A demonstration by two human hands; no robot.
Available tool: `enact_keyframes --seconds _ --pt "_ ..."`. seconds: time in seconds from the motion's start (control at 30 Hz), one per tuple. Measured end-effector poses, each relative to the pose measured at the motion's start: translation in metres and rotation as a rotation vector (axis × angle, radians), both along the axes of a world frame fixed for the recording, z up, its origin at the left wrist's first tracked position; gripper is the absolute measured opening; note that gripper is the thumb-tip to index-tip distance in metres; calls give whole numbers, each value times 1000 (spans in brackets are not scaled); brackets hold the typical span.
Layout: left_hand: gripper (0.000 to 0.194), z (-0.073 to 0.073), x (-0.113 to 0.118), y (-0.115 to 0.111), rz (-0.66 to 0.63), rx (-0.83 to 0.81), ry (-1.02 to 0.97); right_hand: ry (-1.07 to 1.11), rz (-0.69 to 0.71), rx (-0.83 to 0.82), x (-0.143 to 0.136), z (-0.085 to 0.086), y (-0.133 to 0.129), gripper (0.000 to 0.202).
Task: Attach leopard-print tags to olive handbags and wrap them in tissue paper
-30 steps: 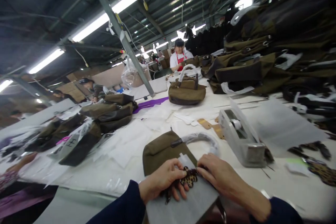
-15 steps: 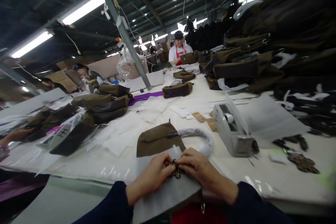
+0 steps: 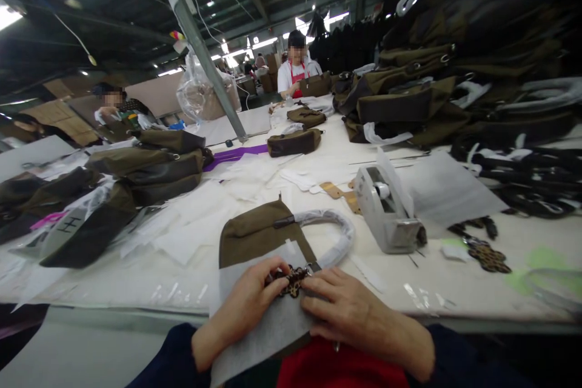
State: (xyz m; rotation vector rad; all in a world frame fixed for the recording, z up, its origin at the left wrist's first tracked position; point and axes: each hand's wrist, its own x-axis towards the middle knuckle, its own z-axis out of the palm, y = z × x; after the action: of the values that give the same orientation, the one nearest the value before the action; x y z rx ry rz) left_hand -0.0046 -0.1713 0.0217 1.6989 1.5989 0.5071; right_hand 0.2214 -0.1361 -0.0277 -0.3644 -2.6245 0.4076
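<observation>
An olive bag [image 3: 259,227] lies at the table's front edge, with a white sheet [image 3: 254,339] over its lower part and a wrapped handle [image 3: 339,233] curving off to the right. On top of the sheet is a leopard-patterned flower charm [image 3: 293,282]. My left hand [image 3: 252,291] pinches the charm's left side between thumb and fingers. From the right, my right hand [image 3: 341,303] has its fingers closed at the charm's right side, beside a dark strap end. Its fingertips partly hide what they grip.
A grey tape dispenser [image 3: 391,212] stands right of the bag. Another leopard charm [image 3: 488,254] lies farther right. Olive bags are piled at left [image 3: 150,170] and right [image 3: 400,103]. A person in a red apron [image 3: 297,76] works across the white table [image 3: 182,285].
The view has shifted right. The charm now lies flatter and more exposed, a dark strap end shows beside it, and my right hand has turned, its back more over the bag's right edge.
</observation>
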Motion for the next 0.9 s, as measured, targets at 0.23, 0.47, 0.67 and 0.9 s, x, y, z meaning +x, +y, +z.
enact_keyframes --seconds 0.23,0.47,0.67,0.9 --pt "12 2 3 -6 -54 70 113 157 -111 157 -13 -5 -4 16" --pt "9 5 -2 -5 -52 71 211 168 -259 111 -44 -20 21 22" --pt "19 17 -12 5 -189 13 345 46 -262 6 -65 -29 38 12" --pt "24 50 -29 6 -277 56 522 -130 -189 -174 -66 -15 51 10"
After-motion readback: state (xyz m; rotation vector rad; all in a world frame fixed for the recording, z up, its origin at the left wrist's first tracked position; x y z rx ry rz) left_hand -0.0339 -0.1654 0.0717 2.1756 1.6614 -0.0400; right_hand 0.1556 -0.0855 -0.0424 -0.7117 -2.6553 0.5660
